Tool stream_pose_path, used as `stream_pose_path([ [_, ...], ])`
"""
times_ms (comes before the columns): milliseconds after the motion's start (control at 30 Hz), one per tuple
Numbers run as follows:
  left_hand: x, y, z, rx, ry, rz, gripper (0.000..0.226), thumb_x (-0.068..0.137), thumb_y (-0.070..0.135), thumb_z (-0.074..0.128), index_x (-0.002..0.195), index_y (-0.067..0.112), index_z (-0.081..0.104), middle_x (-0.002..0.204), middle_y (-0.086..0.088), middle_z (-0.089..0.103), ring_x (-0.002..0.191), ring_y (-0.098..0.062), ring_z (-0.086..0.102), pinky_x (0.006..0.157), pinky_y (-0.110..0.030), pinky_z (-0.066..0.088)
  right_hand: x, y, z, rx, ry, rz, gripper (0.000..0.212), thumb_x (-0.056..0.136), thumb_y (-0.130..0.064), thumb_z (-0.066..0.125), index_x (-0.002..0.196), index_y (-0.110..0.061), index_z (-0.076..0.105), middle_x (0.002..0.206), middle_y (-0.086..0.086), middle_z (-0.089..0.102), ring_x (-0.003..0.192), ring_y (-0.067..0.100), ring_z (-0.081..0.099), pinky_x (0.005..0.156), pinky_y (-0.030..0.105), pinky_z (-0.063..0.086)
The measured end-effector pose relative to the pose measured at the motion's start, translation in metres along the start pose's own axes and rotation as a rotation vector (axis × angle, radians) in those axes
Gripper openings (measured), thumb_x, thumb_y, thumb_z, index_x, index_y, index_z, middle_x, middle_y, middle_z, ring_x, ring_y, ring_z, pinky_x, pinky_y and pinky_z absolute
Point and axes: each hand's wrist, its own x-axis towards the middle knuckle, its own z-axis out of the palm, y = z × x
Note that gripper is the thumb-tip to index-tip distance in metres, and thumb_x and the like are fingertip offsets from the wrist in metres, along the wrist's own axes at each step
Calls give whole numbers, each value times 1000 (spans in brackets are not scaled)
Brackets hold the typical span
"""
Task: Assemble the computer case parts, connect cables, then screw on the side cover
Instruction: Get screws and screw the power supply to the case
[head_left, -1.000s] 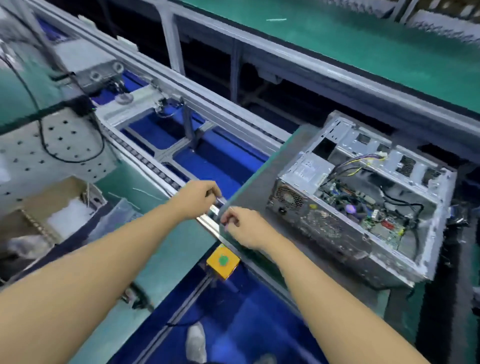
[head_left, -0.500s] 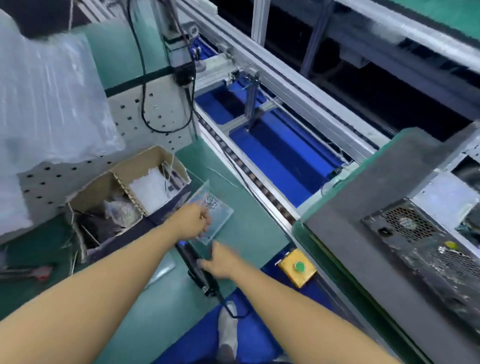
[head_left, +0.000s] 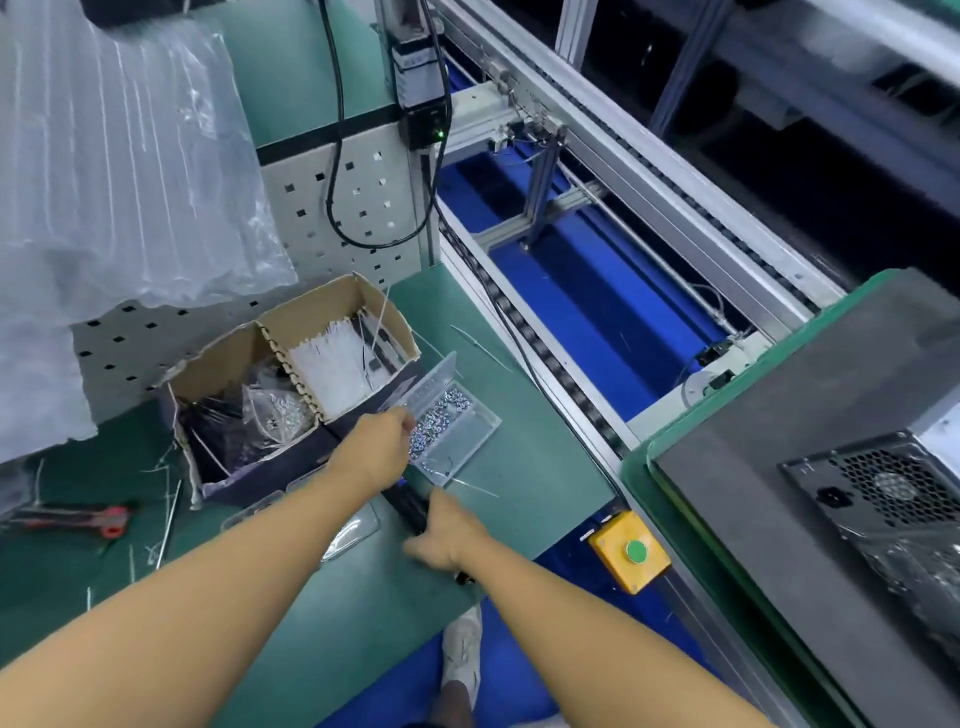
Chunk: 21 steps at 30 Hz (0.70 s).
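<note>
A clear plastic tray of small silver screws (head_left: 451, 425) lies on the green bench. My left hand (head_left: 376, 451) reaches over its near edge, fingers pinched among the screws. My right hand (head_left: 451, 535) wraps around a black electric screwdriver (head_left: 408, 504) lying on the bench just below the tray. The computer case (head_left: 893, 499) shows only its rear fan grille and power socket at the right edge, resting on a grey mat (head_left: 810, 410).
A divided cardboard box (head_left: 291, 384) holds white cable ties and bagged parts. Red-handled cutters (head_left: 98, 517) lie at left. A yellow box with a green button (head_left: 629, 551) sits by the conveyor rail (head_left: 545, 358). Bubble wrap (head_left: 114, 171) covers the upper left.
My view and both hands swung left from the conveyor edge beside the case to the bench. My left hand reached the screw tray and my right hand closed on the screwdriver.
</note>
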Motion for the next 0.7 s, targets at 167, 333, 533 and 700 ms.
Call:
stream_pose_path([
  [167, 5, 5, 11, 20, 118, -34, 35, 100, 6, 38, 125, 15, 60, 111, -21, 66, 91, -38, 65, 84, -46, 55, -25, 44, -26, 186, -68, -61, 42, 84, -26, 65, 118, -17, 43, 107, 14, 62, 80, 27, 61, 73, 44, 56],
  [333, 11, 7, 22, 64, 131, -22, 29, 98, 1, 43, 115, 9, 64, 102, -18, 70, 88, -34, 67, 81, -44, 55, -55, 85, -49, 467, 16, -49, 38, 84, -17, 61, 118, -19, 44, 73, 8, 55, 48, 17, 54, 51, 32, 51],
  [533, 24, 23, 43, 128, -2, -44, 24, 86, -12, 51, 101, 2, 62, 100, -21, 67, 91, -35, 67, 84, -46, 54, -58, 109, -66, 699, 215, -15, 27, 92, -21, 65, 112, -26, 47, 65, 8, 60, 51, 18, 56, 54, 35, 54],
  [700, 52, 37, 48, 232, 27, 21, 39, 82, -16, 55, 114, 7, 57, 116, -14, 62, 99, -33, 65, 83, -44, 54, -54, 115, -65, 752, 241, -32, 27, 90, -27, 68, 108, -29, 47, 74, 7, 58, 52, 13, 57, 54, 31, 54],
])
